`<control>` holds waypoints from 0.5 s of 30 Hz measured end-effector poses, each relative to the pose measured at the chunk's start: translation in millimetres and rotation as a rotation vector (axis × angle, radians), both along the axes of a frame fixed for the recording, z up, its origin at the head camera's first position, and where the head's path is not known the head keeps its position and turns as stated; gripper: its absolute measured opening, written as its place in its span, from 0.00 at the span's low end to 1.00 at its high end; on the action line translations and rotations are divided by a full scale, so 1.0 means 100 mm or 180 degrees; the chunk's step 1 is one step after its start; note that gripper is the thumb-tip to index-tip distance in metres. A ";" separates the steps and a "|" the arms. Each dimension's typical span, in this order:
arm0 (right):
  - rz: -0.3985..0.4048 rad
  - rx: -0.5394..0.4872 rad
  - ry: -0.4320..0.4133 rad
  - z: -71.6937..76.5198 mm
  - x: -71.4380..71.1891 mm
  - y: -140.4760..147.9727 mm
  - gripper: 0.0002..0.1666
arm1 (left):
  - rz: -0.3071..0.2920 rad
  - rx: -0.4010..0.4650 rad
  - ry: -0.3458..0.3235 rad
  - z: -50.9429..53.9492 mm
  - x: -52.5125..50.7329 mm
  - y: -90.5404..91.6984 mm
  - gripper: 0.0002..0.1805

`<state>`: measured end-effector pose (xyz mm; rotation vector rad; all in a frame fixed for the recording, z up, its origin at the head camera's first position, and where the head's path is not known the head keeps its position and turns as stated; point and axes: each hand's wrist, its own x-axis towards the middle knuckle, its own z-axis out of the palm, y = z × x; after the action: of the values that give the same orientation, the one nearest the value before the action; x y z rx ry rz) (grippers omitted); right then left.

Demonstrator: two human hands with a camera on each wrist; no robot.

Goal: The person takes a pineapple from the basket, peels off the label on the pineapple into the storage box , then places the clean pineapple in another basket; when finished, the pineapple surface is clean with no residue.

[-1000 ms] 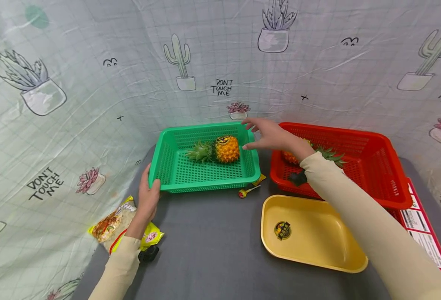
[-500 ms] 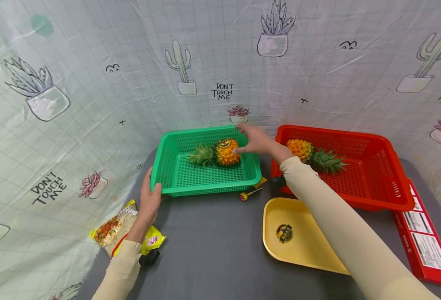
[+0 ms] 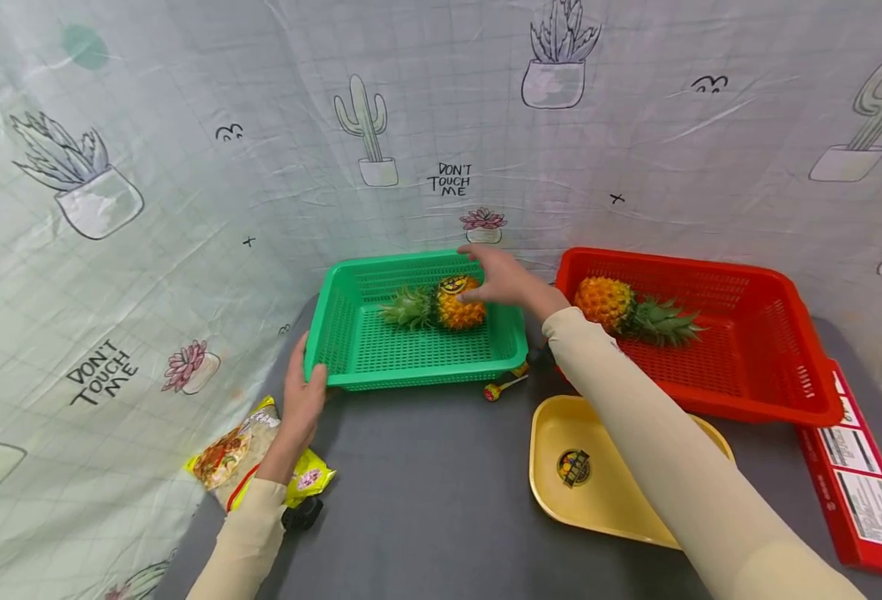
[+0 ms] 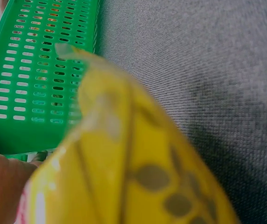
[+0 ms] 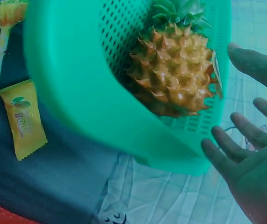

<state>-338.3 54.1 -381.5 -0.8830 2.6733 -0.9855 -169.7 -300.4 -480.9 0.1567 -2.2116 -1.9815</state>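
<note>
A pineapple (image 3: 461,310) lies on its side in the green basket (image 3: 418,379), its leaves toward the left. My left hand (image 3: 303,398) grips the basket's left rim, thumb on the near corner. Over the basket's right side hovers my right hand (image 3: 503,277), fingers spread and holding nothing. The right wrist view shows that hand (image 5: 255,154) beside the pineapple (image 5: 171,70), with a gap between them. In the left wrist view a yellow bag (image 4: 124,154) covers much of the green basket's side (image 4: 26,79), and only part of my left hand (image 4: 5,186) shows.
A red basket (image 3: 741,412) at the right holds another pineapple (image 3: 604,302). Nearer stands a yellow tray (image 3: 598,492). A lollipop (image 3: 492,392) and a small yellow packet (image 5: 24,119) lie by the green basket. A red box (image 3: 861,492) lies far right, a food bag (image 3: 223,458) at left.
My right hand has moved left from the basket's right edge to above the pineapple's right end. My left hand stays on the left rim.
</note>
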 end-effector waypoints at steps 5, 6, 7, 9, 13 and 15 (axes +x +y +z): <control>0.0039 0.0216 -0.0080 -0.09 -0.05 -0.05 0.52 | -0.0051 -0.0048 -0.0010 -0.04 0.00 0.02 0.36; 0.0041 0.0265 -0.0101 -0.10 -0.06 -0.07 0.52 | -0.0047 -0.0051 -0.0007 -0.04 -0.01 0.02 0.37; 0.0039 0.0312 -0.0122 -0.12 -0.07 -0.08 0.53 | -0.0040 -0.0056 -0.0008 -0.04 -0.01 0.02 0.37; 0.0045 0.0399 -0.0161 -0.13 -0.07 -0.12 0.55 | -0.0026 -0.0051 -0.0002 -0.04 -0.02 0.02 0.36; 0.0065 0.0517 -0.0280 -0.16 -0.06 -0.21 0.60 | -0.0017 -0.0039 0.0019 -0.02 -0.04 0.01 0.36; 0.0068 0.0566 -0.0332 -0.19 -0.07 -0.26 0.62 | -0.0005 -0.0031 0.0032 -0.02 -0.04 0.00 0.36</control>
<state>-345.0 28.1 -400.0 -0.7987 2.6086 -0.7531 -173.5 -299.9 -482.4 0.1433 -2.2155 -1.9677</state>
